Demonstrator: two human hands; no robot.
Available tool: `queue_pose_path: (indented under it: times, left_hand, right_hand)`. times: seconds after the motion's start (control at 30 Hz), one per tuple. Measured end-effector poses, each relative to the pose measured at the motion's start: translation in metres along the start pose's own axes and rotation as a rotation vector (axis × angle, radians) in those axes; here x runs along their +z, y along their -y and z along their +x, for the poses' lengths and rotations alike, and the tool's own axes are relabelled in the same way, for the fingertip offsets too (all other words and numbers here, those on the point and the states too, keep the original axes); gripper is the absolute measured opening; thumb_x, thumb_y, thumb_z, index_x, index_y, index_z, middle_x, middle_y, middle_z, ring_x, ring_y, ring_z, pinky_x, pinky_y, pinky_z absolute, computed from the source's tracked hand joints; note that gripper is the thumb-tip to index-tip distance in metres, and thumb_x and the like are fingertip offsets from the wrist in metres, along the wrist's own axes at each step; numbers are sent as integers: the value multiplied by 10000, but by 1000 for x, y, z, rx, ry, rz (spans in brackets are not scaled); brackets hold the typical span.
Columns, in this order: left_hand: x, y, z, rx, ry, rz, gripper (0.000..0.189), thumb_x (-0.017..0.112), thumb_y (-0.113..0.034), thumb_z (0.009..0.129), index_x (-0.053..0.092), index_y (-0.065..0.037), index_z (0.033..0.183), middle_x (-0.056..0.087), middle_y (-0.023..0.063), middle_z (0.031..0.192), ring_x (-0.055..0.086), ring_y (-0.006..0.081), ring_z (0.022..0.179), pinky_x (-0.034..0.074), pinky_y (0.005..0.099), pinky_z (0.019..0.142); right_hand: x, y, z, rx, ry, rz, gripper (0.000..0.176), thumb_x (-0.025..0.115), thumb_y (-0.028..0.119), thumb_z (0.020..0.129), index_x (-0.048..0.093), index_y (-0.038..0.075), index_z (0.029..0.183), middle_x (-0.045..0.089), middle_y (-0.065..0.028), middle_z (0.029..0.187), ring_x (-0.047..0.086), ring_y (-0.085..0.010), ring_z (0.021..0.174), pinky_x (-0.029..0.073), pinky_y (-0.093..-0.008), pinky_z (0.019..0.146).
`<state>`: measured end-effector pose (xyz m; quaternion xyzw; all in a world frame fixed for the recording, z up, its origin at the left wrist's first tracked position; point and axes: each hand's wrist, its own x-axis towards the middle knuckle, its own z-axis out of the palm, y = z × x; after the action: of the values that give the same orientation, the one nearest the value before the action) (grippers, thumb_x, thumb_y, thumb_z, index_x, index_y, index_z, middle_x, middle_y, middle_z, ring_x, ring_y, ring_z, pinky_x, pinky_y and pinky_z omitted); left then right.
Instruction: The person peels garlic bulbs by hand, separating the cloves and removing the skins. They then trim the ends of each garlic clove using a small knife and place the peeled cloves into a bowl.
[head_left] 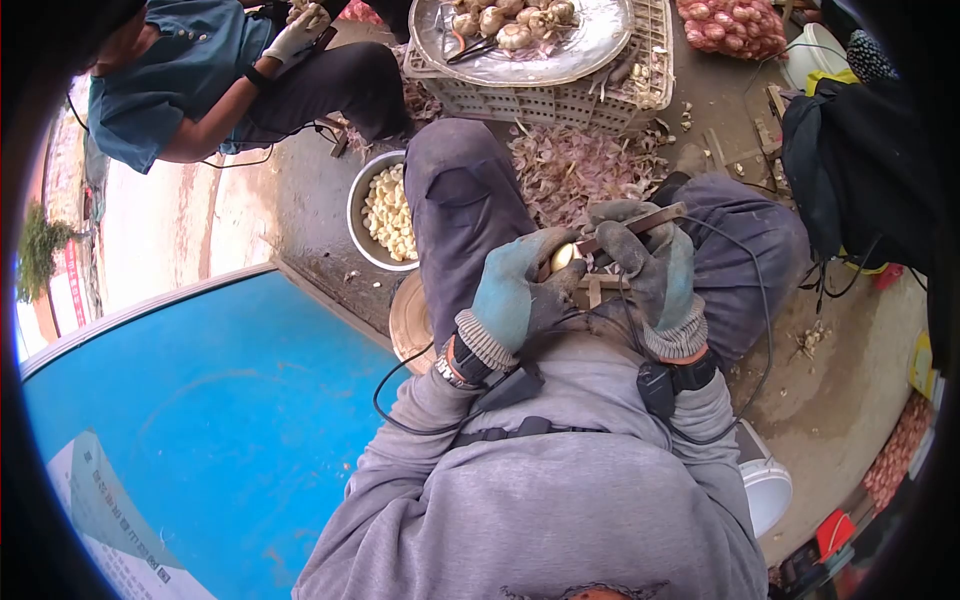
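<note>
A person seen from above, dressed in a loose grey sweatshirt (540, 500) with long, creased sleeves. Slate-blue trousers (455, 200) cover both legs. The left hand (520, 300) wears a work glove (497, 280) with a teal coating, darkened by dirt at the fingers, and a ribbed grey-and-white knit cuff (487, 340). The right hand (655, 270) wears a matching glove, greyer and more soiled. A small black box (660, 382) is strapped at each wrist, by the sleeve ends. Thin black cables (385, 385) run from these boxes, one looping off the left sleeve, another trailing across the right trouser leg.
</note>
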<state>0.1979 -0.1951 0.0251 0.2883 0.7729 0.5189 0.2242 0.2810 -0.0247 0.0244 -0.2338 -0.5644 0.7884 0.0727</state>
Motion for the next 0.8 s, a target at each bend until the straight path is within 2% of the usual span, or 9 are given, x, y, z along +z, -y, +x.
queue_pose_path:
  times: [0.03, 0.2, 0.37, 0.43, 0.6, 0.8]
  left_hand:
    - [1, -1, 0, -20, 0, 16, 291, 761, -85, 873, 697, 28, 1133, 725, 166, 1005, 699, 203, 874, 542, 310, 775]
    - [3, 2, 1, -41, 10, 51, 288, 755, -72, 876, 695, 31, 1138, 726, 165, 1007, 698, 200, 873, 544, 310, 769]
    - [4, -2, -1, -156, 14, -14, 282, 751, -46, 868, 693, 29, 1133, 725, 170, 1003, 705, 202, 846, 549, 302, 754]
    - [3, -7, -1, -111, 1, 32, 284, 751, -44, 866, 693, 25, 1135, 726, 164, 1002, 703, 194, 845, 550, 302, 755]
    - [5, -4, -2, -30, -25, 87, 282, 746, -44, 866, 695, 18, 1136, 727, 139, 1000, 696, 168, 860, 553, 301, 769]
    - [1, -3, -3, -42, -41, -186, 300, 728, -106, 899, 683, 27, 1164, 728, 119, 994, 695, 164, 901, 553, 297, 811]
  right_hand:
    - [0, 1, 0, -26, 1, -89, 251, 704, 94, 955, 654, -47, 1156, 724, -73, 945, 695, -129, 856, 574, -264, 749]
    - [7, 4, -3, -93, 13, -145, 215, 691, 83, 962, 672, -44, 1135, 726, -69, 955, 694, -123, 856, 568, -259, 740]
    - [6, 4, -2, -98, 20, -221, 204, 682, 67, 963, 673, -43, 1135, 723, -73, 959, 698, -129, 851, 570, -252, 733]
    - [5, -4, 0, -107, -8, -78, 199, 676, 53, 960, 670, -45, 1133, 722, -79, 952, 707, -141, 845, 578, -256, 722]
    - [4, -7, 0, -82, -28, 9, 194, 662, 67, 969, 666, -58, 1118, 722, -102, 946, 717, -158, 821, 593, -271, 707]
    - [-4, -7, 3, 64, -21, 148, 261, 701, 139, 956, 663, -67, 1111, 736, -140, 919, 717, -166, 743, 597, -269, 649]
